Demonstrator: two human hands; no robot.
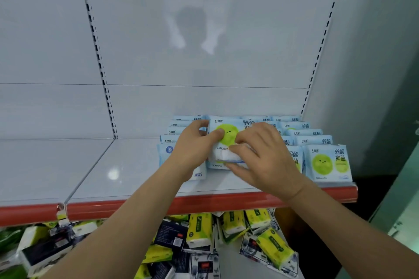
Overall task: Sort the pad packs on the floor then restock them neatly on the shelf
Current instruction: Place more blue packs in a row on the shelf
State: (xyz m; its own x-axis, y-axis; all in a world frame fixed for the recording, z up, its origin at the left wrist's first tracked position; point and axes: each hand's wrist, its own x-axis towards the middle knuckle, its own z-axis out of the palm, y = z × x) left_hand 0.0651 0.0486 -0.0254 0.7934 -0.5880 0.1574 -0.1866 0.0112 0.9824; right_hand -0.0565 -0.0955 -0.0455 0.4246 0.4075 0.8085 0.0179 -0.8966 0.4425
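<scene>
Gripping glossy flat rect. pad pack (227, 136) w/ left hand (192, 147) & right hand (266, 161).

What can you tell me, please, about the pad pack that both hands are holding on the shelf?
The pad pack is a soft, pale blue and white plastic pouch with a lime-green smiley circle, dark Chinese characters and "240mm" print. It stands tilted in the middle row on the white shelf, over another pack lying in front. The left hand holds its left edge, thumb on the green circle; the right hand pinches its right side. Matching packs flank it in rows.
</scene>
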